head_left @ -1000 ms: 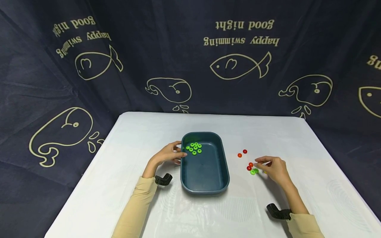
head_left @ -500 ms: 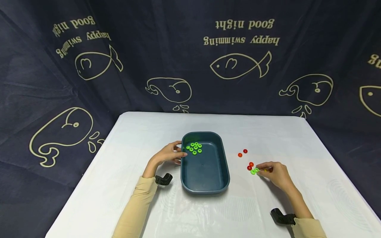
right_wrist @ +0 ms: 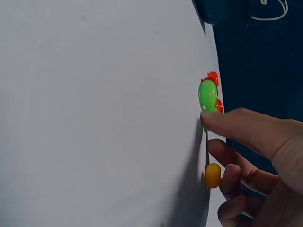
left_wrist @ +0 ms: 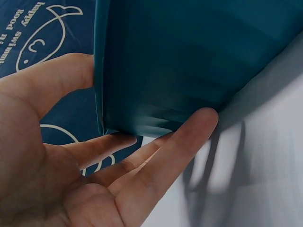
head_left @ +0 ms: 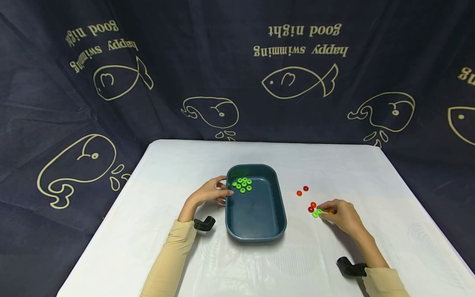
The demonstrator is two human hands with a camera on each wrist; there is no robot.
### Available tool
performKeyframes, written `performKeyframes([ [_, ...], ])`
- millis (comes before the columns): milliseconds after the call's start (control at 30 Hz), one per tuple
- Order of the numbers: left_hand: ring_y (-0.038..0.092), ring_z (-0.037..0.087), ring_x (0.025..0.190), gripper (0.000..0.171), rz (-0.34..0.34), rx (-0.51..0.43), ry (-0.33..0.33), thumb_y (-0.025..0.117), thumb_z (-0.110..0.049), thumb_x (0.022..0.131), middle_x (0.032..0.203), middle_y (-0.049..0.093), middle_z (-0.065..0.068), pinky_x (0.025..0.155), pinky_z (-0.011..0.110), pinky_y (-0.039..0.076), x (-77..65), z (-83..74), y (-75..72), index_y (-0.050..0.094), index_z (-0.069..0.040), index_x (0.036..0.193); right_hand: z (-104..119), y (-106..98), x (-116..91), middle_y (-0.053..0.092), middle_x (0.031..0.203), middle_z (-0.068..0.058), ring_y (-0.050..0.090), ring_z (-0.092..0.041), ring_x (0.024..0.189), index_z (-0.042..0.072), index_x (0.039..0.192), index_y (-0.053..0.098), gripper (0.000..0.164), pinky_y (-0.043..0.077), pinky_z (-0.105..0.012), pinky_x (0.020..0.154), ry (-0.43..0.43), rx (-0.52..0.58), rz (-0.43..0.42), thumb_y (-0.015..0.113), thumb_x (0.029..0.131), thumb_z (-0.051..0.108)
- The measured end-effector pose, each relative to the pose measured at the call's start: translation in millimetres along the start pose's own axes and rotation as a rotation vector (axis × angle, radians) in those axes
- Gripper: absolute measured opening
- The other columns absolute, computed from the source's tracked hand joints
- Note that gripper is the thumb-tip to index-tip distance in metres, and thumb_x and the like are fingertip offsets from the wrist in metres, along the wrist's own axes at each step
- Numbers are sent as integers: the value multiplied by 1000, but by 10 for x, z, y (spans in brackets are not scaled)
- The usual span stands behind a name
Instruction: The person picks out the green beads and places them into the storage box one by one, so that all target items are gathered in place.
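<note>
My left hand (head_left: 209, 192) grips the left wall of a dark teal plastic bin (head_left: 256, 218). Its thumb hooks over the rim, and the fingers press the outer side in the left wrist view. Several green ring beads (head_left: 243, 184) lie at the bin's far left corner. On the right, my right hand (head_left: 343, 214) pinches a green bead (head_left: 320, 211) between thumb and forefinger, low at the table. A second green bead (head_left: 315, 214) is right beside it. Under the curled fingers sits a yellow bead (right_wrist: 213, 176), partly covered in the head view.
A red bead (head_left: 311, 209) and an orange bead (head_left: 313, 204) lie just left of my right fingertips. Farther back are another orange bead (head_left: 299, 193) and a red bead (head_left: 306, 188). Behind the white table (head_left: 185, 161) hangs a dark printed curtain (head_left: 230, 70).
My right hand has come slightly toward me, from beside the orange bead down to the green pair, and its fingertips have met on one. Left hand and bin keep their place.
</note>
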State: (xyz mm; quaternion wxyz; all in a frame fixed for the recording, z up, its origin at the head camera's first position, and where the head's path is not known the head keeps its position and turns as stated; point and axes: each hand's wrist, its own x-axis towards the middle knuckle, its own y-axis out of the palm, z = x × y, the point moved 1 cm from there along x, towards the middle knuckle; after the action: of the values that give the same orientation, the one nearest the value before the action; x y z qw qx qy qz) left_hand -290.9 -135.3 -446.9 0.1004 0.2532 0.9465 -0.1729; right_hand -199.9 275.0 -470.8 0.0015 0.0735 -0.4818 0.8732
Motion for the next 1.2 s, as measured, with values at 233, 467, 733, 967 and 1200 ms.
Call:
performKeyframes([
  [233,69,21,80,75,-6,18,1,67,-18,86,120,52,25,73,39,62,-1,-4,-1,25,-3,147,4,-24,35,72,78,-2,55,-8,66,11,87,74,16,42,-20,53,17,4,5,79,73,17],
  [467,69,21,81,75,-8,18,3,67,-18,86,119,53,24,73,40,62,5,-3,-1,25,-3,147,26,-142,84,70,76,-2,51,-2,60,11,89,74,17,40,-18,48,-4,-8,-60,78,74,18],
  [733,69,20,79,76,-10,23,-5,67,-18,86,119,52,24,73,39,62,2,6,-2,26,-5,147,106,-210,170,70,81,-7,49,-4,54,8,91,74,20,38,-19,43,-3,-5,-77,78,74,17],
  [967,69,20,78,75,-11,17,-8,67,-18,86,119,52,23,74,39,62,5,9,-1,26,-5,147,190,-235,277,71,84,-7,49,-8,61,11,91,74,18,39,-19,47,0,-5,-91,77,75,19],
  [1200,69,28,89,76,-9,2,-1,67,-17,86,119,52,24,73,38,62,-2,8,2,24,-3,147,329,-252,409,72,84,-9,49,-11,62,9,90,74,19,37,-19,47,-18,12,-108,78,75,19],
])
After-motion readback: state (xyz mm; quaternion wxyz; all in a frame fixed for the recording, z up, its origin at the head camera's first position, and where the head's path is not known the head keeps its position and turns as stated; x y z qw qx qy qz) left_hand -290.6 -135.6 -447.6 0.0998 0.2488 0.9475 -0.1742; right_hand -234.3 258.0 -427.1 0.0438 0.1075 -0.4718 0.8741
